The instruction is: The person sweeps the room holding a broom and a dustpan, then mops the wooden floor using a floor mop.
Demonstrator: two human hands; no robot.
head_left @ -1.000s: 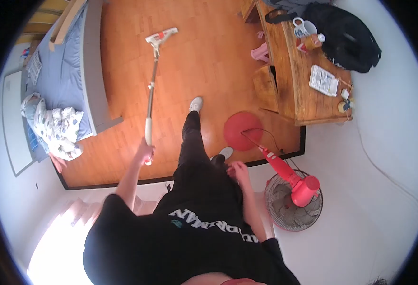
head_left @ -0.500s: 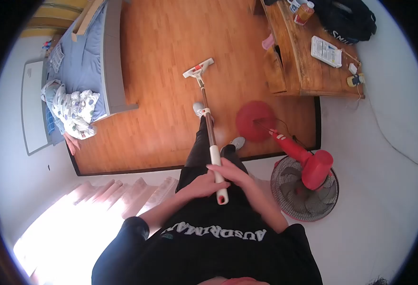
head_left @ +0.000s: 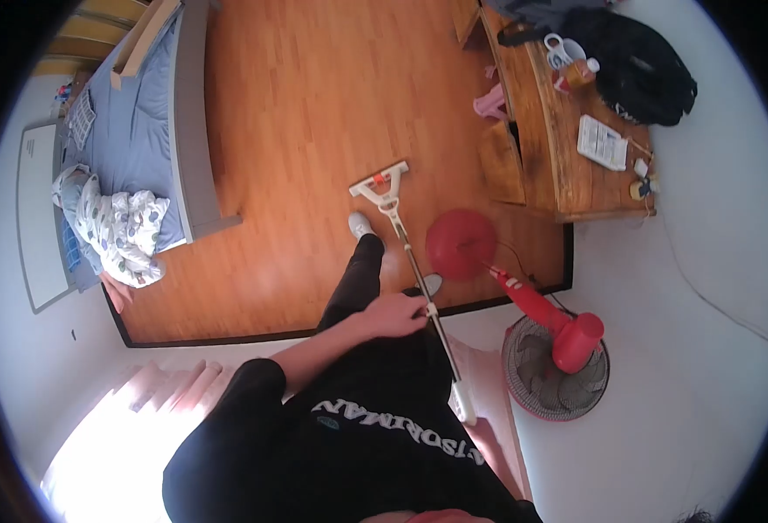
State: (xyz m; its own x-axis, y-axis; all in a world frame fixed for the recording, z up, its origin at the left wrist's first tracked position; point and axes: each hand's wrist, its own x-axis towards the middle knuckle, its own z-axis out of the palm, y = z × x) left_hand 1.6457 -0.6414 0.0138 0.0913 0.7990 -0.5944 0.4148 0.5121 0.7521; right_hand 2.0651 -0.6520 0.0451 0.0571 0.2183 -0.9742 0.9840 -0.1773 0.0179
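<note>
A long-handled mop point(head_left: 412, 264) slants across the view, its white crossbar head with a red part resting at floor level near my left shoe. My left hand point(head_left: 400, 315) is closed on the pole by the white collar, in front of my dark trousers. At the pole's near end, the white grip point(head_left: 462, 403) lies against my right side. Bare skin of my right arm point(head_left: 494, 438) shows just beside that grip; the fingers of this hand cannot be made out.
A red standing fan point(head_left: 576, 349) with a round red base point(head_left: 461, 245) stands close on the right. Beyond it a wooden desk point(head_left: 567, 187) carries a mug, a bottle, a white packet and a black bag. A bed point(head_left: 194, 113) lines the left over the wood floor point(head_left: 314, 78).
The mop has tilted, its grip swinging right and its head coming nearer. My left hand has moved from the white grip up to the pole's collar. The right hand has left its earlier place.
</note>
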